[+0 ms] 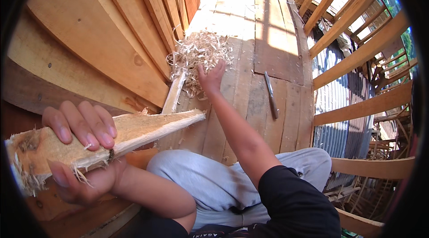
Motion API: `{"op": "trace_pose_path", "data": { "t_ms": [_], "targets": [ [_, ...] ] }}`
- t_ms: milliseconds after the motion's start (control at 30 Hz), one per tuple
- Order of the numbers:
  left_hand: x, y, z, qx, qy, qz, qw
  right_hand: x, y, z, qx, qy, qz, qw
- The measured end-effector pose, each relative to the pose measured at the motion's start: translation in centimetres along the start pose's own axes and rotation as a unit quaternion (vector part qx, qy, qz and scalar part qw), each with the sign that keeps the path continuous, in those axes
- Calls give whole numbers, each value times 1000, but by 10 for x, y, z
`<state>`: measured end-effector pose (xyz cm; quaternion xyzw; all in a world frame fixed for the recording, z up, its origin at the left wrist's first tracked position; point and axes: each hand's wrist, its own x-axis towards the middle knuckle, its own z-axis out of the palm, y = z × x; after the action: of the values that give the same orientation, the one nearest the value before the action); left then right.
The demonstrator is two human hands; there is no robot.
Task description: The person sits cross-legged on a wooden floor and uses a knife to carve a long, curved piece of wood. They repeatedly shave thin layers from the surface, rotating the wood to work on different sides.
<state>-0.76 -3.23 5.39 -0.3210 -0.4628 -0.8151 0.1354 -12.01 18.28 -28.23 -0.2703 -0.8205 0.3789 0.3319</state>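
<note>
My left hand (85, 157) is wrapped round a rough piece of wood (138, 133), thumb below and fingers over its top. The wood is broad and splintered at the left end and tapers to the right. My right arm reaches forward, and my right hand (212, 78) rests at the near right edge of a heap of curled wood shavings (201, 54). Its fingers are spread, with no grip on anything visible. Right of that hand, a knife (271, 95) with a brown handle lies on the plank floor, blade pointing away. A pale narrow strip of wood (174, 92) sticks out from under the shavings.
A wall of wooden planks (89, 50) rises along the left. On the right, a wooden railing (357, 108) edges the plank floor (237, 99), with corrugated metal sheets (333, 99) beyond and below it. My bent legs in grey trousers (201, 171) fill the near middle.
</note>
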Motion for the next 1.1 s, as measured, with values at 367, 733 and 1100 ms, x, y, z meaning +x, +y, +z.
{"op": "trace_pose_path", "data": {
  "t_ms": [367,733,1100],
  "targets": [
    [-3,9,3,-22,5,1,1000,26,-3,-100,-61,8,-55,997],
    [-15,-30,65,-107,-3,29,994,16,95,-235,-399,-260,281,833],
    [-32,-94,85,-187,-30,17,982,12,38,-302,-214,-188,107,952]
  ]
}}
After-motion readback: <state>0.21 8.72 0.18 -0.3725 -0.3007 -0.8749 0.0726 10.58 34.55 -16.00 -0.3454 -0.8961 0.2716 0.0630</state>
